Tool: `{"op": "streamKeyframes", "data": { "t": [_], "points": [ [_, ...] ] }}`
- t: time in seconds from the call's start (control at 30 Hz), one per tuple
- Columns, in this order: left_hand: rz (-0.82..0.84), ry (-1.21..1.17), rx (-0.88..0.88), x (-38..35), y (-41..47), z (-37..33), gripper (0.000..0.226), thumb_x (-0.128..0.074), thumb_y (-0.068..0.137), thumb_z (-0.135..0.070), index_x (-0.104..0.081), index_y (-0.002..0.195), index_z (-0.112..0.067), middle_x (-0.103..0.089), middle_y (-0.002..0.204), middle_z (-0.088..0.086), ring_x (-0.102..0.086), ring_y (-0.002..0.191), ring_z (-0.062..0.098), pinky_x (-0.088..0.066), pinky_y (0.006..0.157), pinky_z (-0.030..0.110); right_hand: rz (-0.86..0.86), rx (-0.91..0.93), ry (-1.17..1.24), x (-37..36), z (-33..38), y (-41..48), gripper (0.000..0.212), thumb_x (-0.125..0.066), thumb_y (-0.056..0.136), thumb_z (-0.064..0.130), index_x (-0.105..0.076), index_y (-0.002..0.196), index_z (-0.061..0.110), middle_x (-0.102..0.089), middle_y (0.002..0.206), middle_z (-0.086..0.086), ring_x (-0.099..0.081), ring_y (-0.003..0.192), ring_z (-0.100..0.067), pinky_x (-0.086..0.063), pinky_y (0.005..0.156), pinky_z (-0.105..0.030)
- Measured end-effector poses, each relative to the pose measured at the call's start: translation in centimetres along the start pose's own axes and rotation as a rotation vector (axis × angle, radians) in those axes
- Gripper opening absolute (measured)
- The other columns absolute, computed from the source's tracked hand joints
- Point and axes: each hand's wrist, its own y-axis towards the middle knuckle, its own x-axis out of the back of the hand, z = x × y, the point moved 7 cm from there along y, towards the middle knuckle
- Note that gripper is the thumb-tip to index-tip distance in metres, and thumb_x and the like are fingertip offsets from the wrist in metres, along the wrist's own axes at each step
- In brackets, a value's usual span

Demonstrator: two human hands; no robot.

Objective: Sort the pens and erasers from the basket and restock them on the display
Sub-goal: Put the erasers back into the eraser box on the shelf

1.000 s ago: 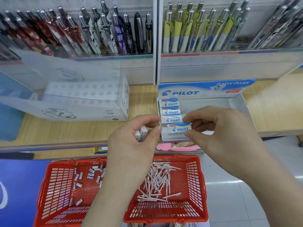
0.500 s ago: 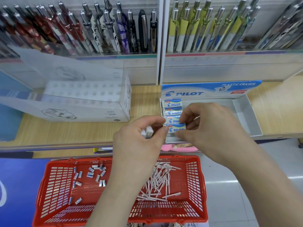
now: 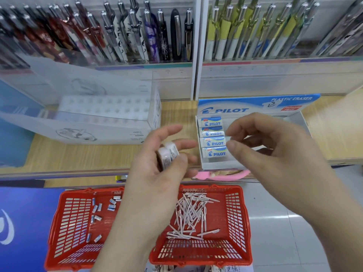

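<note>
The two small white rectangular erasers in printed paper sleeves (image 3: 169, 154) sit stacked in the left hand (image 3: 157, 173), gripped between its thumb and fingers. They are held above the front of the pale wooden shelf (image 3: 88, 154), just left of the white cardboard display box with the blue header card (image 3: 220, 164). Their ends seem to face the camera, so their long axis runs roughly away and upward. That is not crosswise like the column of four blue-and-white sleeved erasers (image 3: 214, 143) already laid flat, labels up, against the box's left wall.

The right hand (image 3: 279, 154) hovers over the box with nothing in it, thumb and forefinger apart and the other fingers loosely bent; its fingertips are just beside the right ends of the column. It is the hand nearer the box, whose bare floor lies under it, right of the column. So the held pair lies to the left of that free hand, across the column. My reading is that one eraser has to pass rightward and be turned to lie crosswise before it goes down.

Below, the red plastic mesh basket (image 3: 238, 213) holds more loose erasers (image 3: 96, 210) on its left side and a heap of slim white pens (image 3: 190, 211) on its right — most of the sorting seems left to do
</note>
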Motion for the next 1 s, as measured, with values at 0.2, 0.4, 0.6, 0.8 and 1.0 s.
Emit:
{"op": "streamKeyframes", "data": {
  "t": [0.2,0.4,0.6,0.8,1.0],
  "points": [
    [0.112,-0.392,0.112,-1.0,-1.6,-0.8,0.025,-0.070,0.071,-0.010,-0.071,0.096,-0.011,-0.072,0.093,0.017,-0.071,0.087,0.031,-0.056,0.061,0.023,0.161,0.280,-0.043,-2.5,3.7,-3.3,0.046,-0.075,0.066,0.033,-0.065,0.110,0.042,-0.055,0.095,0.012,-0.054,0.090,0.000,-0.038,0.072,-0.005],
    [0.076,-0.294,0.121,-1.9,-2.0,-0.7,0.030,-0.063,0.069,-0.032,-0.075,0.087,-0.010,-0.073,0.084,0.016,-0.072,0.077,0.027,-0.056,0.058,0.028,-0.003,0.336,-0.085,-1.7,3.8,-3.7,0.027,-0.071,0.076,0.034,-0.070,0.103,0.039,-0.056,0.087,0.014,-0.054,0.080,0.001,-0.036,0.069,-0.006],
    [0.256,-0.184,0.128,-2.7,-2.8,-0.6,0.023,-0.055,0.092,-0.029,-0.070,0.109,-0.024,-0.073,0.097,0.013,-0.071,0.090,0.027,-0.057,0.069,0.028,0.154,0.266,-0.125,-2.1,3.2,-3.6,0.034,-0.065,0.078,0.028,-0.066,0.111,0.039,-0.056,0.086,0.015,-0.056,0.078,-0.005,-0.038,0.067,-0.008],
    [0.301,0.028,0.088,-2.9,-3.2,-0.6,0.041,-0.062,0.086,-0.031,-0.055,0.125,-0.040,-0.074,0.086,0.003,-0.070,0.073,0.015,-0.055,0.062,0.023,0.123,0.044,0.356,-1.0,1.6,-3.2,0.015,-0.079,0.070,0.013,-0.070,0.080,0.020,-0.066,0.068,-0.004,-0.062,0.055,-0.013,-0.049,0.053,-0.022],
    [0.121,0.018,0.048,-2.4,-2.7,-0.5,0.022,-0.084,0.064,-0.025,-0.073,0.083,-0.023,-0.063,0.061,-0.005,-0.035,0.035,-0.001,-0.027,0.037,0.008,0.080,-0.120,0.609,0.1,0.0,-3.6,0.024,-0.072,0.063,0.015,-0.075,0.087,0.016,-0.068,0.076,-0.013,-0.068,0.059,-0.022,-0.055,0.055,-0.027]
  ]
}}
